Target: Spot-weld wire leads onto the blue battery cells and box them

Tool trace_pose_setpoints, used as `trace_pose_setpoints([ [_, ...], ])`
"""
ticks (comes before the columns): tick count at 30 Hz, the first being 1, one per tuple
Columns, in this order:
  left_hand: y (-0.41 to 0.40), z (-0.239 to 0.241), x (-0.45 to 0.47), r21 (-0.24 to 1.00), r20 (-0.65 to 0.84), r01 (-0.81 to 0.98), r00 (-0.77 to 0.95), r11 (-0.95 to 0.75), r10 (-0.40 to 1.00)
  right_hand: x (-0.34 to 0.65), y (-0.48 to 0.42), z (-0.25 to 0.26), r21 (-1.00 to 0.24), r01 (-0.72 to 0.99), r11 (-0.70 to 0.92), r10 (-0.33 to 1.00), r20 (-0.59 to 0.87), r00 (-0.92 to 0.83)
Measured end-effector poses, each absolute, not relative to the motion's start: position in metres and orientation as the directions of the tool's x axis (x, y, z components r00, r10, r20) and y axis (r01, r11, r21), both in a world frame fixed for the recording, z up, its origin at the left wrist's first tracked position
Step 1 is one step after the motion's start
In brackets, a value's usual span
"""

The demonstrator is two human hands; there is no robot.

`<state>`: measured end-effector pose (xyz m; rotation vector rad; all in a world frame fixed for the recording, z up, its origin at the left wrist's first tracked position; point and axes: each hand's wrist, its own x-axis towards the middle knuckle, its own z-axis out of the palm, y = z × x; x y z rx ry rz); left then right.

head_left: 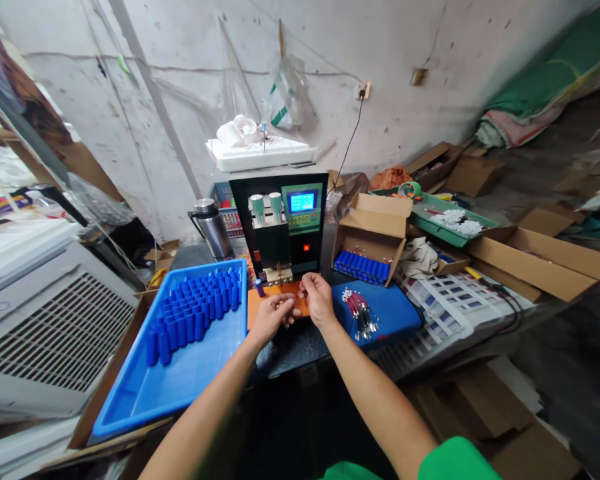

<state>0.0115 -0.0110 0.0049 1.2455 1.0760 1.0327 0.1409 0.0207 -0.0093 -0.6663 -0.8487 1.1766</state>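
Observation:
My left hand (274, 316) is over the orange work plate (254, 310) of a spot welder, fingers curled together; whatever they grip is too small to make out. Just right of it, my right hand (319, 299) pinches thumb against fingers, and its contents cannot be made out either. A single blue cylindrical battery cell (260, 287) stands upright on the plate behind my left hand. The black spot welder (304, 257), with a lit blue display, rises behind both hands. To the right, a bundle of red and black wire leads (361, 313) with white connectors lies on a blue pad (397, 310).
On the left, a blue tray (180, 393) holds many upright blue cells (193, 313). A cardboard box (377, 223) of cells stands right of the welder. Farther right are a green tray (430, 213) and a white plastic crate (437, 313). A steel flask (213, 230) stands behind the tray.

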Motion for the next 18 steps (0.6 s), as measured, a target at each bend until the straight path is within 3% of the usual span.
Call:
trace_pose_setpoints([
  [6,-0.013,0.000,0.013,0.997,0.044,0.048,0.140,-0.052,0.989,0.139,0.015,-0.010,-0.844,-0.489,0.219,0.976,0.184,0.119],
  [13,-0.017,-0.002,0.012,0.959,0.200,0.189,0.068,-0.209,0.977,0.152,0.004,-0.011,-0.960,-0.199,0.196,0.958,0.231,-0.168],
  [18,-0.016,-0.006,0.011,0.951,0.194,0.222,0.110,-0.214,0.975,0.155,0.006,-0.015,-0.971,-0.105,0.214,0.950,0.232,-0.207],
])
